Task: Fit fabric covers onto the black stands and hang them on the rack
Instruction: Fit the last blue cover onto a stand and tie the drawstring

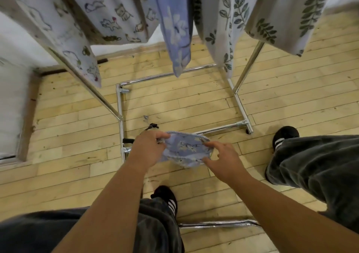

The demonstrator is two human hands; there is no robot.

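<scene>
A light blue fabric cover (186,148) with a pale animal print is stretched between my two hands above the floor. My left hand (147,147) grips its left edge with curled fingers. My right hand (223,158) pinches the right edge between thumb and fingers. A black stand (152,126) shows only as a small black tip just beyond my left hand; the rest is hidden. Several covered pieces hang on the chrome rack (240,105): animal-print white ones (108,13), a blue one (176,31) and leaf-print ones (227,19).
The rack's chrome base frame (167,74) lies on the wooden plank floor right ahead. My two feet in black shoes with white stripes (168,200) stand beside it. Another chrome bar (217,223) lies near my legs. A white wall runs along the left.
</scene>
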